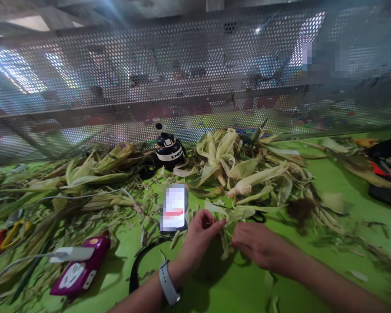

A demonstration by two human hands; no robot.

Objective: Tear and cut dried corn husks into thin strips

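Note:
My left hand (203, 230), with a grey watch on its wrist, pinches the edge of a pale green corn husk strip (227, 213). Close by on the right, my right hand (257, 244) has its fingers closed at the lower part of the same husk, which hangs between the two hands above the green table (228, 291). The fingertips of the right hand are partly hidden. Beyond the hands lies a pile of corn husks (276, 178), with one bunch of husks (218, 152) splayed out from its stem.
A lit phone (175, 208) lies left of my hands, near a black strap (137, 265). Further left are a purple power bank (81, 269), a white cable and yellow-handled scissors (16, 232). A dark bottle (169, 152) stands before the perforated metal screen (189, 74).

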